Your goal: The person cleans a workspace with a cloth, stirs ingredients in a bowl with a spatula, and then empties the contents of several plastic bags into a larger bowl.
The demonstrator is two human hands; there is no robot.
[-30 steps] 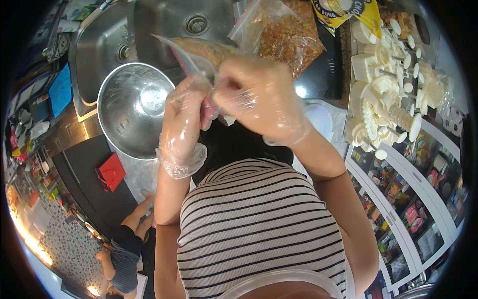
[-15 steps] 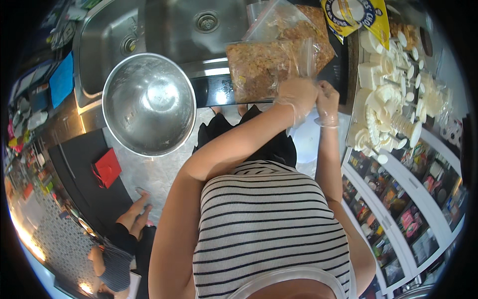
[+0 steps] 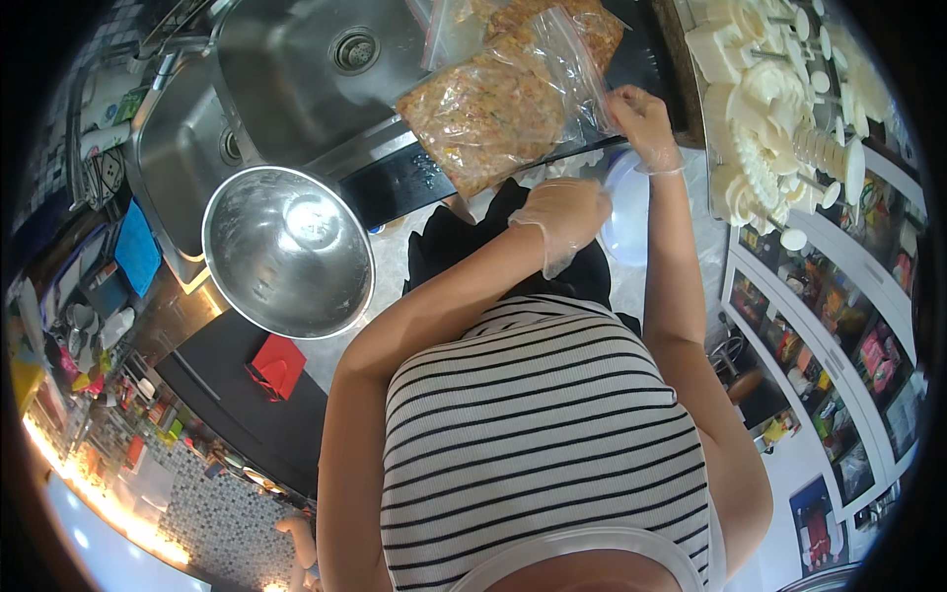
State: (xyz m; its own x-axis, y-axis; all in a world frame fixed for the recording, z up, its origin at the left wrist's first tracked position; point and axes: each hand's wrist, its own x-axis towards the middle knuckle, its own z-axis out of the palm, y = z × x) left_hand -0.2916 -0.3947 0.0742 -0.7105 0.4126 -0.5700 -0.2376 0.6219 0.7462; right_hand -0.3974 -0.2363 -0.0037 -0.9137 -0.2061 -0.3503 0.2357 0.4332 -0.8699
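A clear zip bag [image 3: 483, 123] full of an orange-brown minced mixture lies tilted at the counter edge, its front corner overhanging. My right hand [image 3: 643, 126], in a clear plastic glove, pinches the zip edge at the bag's right end. Nearer to me, apart from the bag, my gloved left hand [image 3: 567, 215] is closed with its fingers curled. What it holds, if anything, is hidden. Behind the first bag lies a second filled zip bag [image 3: 592, 35]. Below my hands, a pale translucent round lid or tub [image 3: 626, 212] shows in part.
A large steel bowl [image 3: 286, 252] stands left, in front of a double steel sink [image 3: 296, 59]. Cream-coloured plastic moulds or cutters [image 3: 760, 128] are piled at the right, above a glass-front cabinet [image 3: 819, 326]. A red paper bag [image 3: 278, 367] lies on a dark surface at left.
My left hand has left the bag's zip edge and come down toward me. The right hand stays at the edge. The bag now lies more tilted, and the whole view has turned.
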